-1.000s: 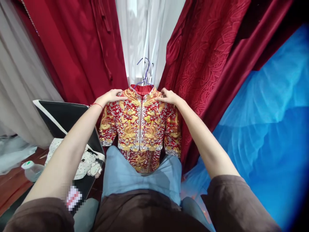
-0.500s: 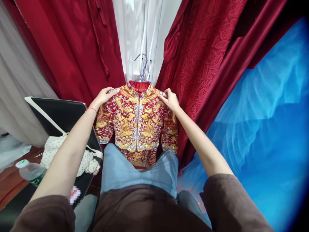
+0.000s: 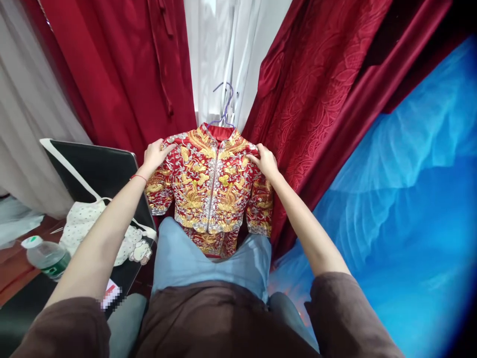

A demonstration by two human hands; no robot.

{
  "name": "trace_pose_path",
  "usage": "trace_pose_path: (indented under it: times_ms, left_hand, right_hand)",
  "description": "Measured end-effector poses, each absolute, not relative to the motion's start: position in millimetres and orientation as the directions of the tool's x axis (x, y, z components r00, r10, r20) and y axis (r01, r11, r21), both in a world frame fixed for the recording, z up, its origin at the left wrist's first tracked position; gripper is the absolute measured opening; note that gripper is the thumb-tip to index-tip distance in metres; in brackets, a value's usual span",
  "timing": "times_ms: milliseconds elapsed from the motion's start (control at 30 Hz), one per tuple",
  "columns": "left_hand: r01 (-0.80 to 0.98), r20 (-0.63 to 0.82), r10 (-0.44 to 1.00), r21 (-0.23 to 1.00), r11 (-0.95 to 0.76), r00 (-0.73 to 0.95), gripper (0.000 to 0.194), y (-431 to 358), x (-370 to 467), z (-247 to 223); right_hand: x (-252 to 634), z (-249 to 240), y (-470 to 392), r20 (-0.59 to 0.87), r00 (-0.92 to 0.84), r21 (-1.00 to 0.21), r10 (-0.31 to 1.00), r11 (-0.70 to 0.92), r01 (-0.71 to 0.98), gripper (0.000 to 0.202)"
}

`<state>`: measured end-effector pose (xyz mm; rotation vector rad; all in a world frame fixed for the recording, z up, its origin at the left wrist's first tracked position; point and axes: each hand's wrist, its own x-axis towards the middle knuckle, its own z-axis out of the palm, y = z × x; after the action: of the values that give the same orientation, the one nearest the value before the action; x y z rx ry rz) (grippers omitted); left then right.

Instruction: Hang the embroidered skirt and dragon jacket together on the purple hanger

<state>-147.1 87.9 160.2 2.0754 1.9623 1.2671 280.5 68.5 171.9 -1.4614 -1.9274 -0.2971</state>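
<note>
Embroidered jacket (image 3: 214, 186) already on purple hanger (image 3: 231, 99), front edges meeting below collar, left hand (image 3: 154, 155) and right hand (image 3: 267, 160) each pinching a shoulder, hook apparently unhung

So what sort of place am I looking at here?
Likely a dress shop or costume room, though I can't be sure: there's a red-and-gold embroidered jacket on a purple hanger, with layered blue tulle spread at the right.
</note>
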Motion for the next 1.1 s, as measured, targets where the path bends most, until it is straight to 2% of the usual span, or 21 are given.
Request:
trace_pose_path:
  times_ms: [133, 333, 633, 967, 1100]
  left_hand:
    - [0.814, 0.502, 0.842, 0.563, -0.142, -0.199, 0.052, 89, -139, 153]
    - [0.789, 0.486, 0.838, 0.604, -0.114, -0.250, 0.049, 98, -131, 149]
    - [0.755, 0.473, 0.833, 0.647, -0.108, -0.286, 0.053, 94, -125, 143]
    - [0.780, 0.450, 0.851, 0.620, -0.082, -0.268, 0.056, 89, -124, 146]
    - [0.789, 0.436, 0.860, 0.610, -0.065, -0.267, 0.056, 89, -120, 143]
  right_hand:
    - [266, 166, 78, 0.613, -0.053, -0.191, 0.788, 0.213, 0.958, 0.042]
    - [255, 159, 87, 0.619, 0.035, -0.208, 0.784, 0.121, 0.971, 0.041]
    - [248, 151, 81, 0.615, 0.038, -0.184, 0.788, 0.096, 0.978, 0.047]
    - [248, 151, 83, 0.636, 0.027, -0.132, 0.772, 0.074, 0.989, 0.057]
    - [225, 156, 69, 0.721, 0.091, -0.153, 0.687, 0.030, 0.988, 0.061]
